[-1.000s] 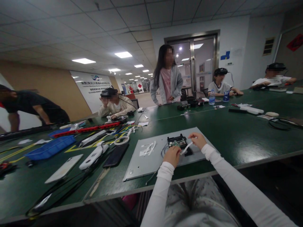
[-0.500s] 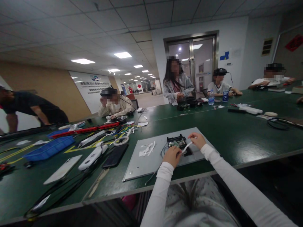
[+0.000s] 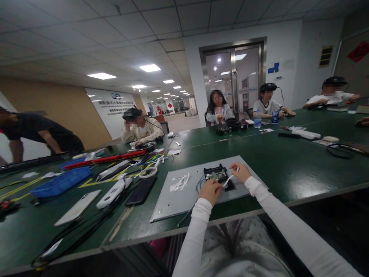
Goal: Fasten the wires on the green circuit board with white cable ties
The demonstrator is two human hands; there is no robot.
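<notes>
A narrow white strip runs between my two hands, above the near edge of a black-framed device with a green circuit board. My left hand is closed on the strip's lower end, close to the board. Up and to the right, my right hand pinches the other end with thumb and fingers. Under both hands lies a flat grey panel, and the device sits on it. More white strips lie loose on the panel's left side. A thin grey cable trails from the device over the panel's front edge.
Left of the panel are a dark phone, a white device, a white phone and a blue tray. A roll of white tape lies behind the dark phone. Several people sit around the green table.
The person across the table has gone from standing to sitting. My hands have hardly moved; the strip between them looks slightly more slack and curved.
</notes>
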